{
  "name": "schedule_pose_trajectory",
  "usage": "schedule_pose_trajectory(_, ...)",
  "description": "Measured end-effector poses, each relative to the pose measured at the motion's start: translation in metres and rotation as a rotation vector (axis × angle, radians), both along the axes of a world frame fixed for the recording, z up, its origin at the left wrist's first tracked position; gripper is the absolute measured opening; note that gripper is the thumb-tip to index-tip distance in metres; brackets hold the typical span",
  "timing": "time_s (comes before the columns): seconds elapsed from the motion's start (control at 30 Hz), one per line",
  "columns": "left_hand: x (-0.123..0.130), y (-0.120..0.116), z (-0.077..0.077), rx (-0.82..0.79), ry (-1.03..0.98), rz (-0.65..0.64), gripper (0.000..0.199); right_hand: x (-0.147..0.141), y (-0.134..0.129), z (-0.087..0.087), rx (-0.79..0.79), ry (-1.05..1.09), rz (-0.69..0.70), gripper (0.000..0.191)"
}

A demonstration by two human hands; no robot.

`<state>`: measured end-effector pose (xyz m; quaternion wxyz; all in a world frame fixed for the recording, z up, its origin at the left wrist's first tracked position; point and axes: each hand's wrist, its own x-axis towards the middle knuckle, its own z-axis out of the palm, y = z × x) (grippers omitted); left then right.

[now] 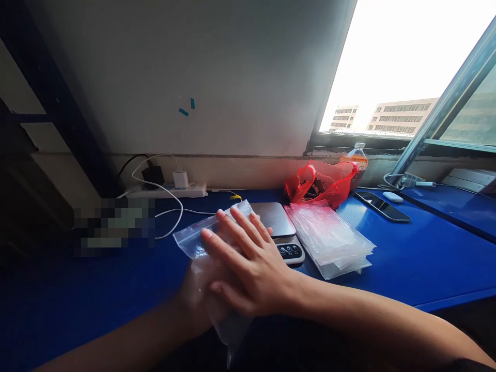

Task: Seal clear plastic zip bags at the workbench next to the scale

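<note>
A clear zip-lock bag is pressed between my two hands in front of the scale, its zip edge up and to the left and one corner hanging down. My right hand lies over the bag with its fingers stretched out and apart. Behind the bag is my left hand, its fingers mostly hidden by the bag and my right hand. Just beyond my hands stands a kitchen scale, partly covered. Right of it lies a stack of clear plastic bags.
A red plastic bag and a bottle of orange drink stand by the wall. A phone and a small white case lie on the blue table. A white power strip with cables is at back left.
</note>
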<state>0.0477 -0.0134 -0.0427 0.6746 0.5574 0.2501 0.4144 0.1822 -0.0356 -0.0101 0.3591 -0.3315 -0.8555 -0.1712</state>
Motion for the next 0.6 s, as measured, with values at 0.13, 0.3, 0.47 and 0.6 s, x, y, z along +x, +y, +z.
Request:
schedule_pose_trajectory(0.13, -0.012, 0.011, 0.033, -0.304, -0.156, -0.207, 0.061, 0.001, -0.002, 0.002, -0.097, 0.152, -0.034, 0.056)
schedule_pose_trajectory(0.3, -0.015, 0.012, 0.059, -0.32, -0.342, -0.138, 0.06, 0.006, 0.002, 0.003, -0.291, 0.472, -0.021, 0.053)
schedule_pose_trajectory(0.47, -0.016, 0.018, 0.051, -0.312, -0.311, -0.083, 0.065, 0.014, 0.017, 0.004, -0.521, 0.752, 0.056, 0.049)
schedule_pose_trajectory(0.6, -0.014, 0.022, 0.051, -0.386, -0.252, -0.026, 0.066, 0.027, 0.022, 0.021, -0.562, 0.746, 0.066, 0.028)
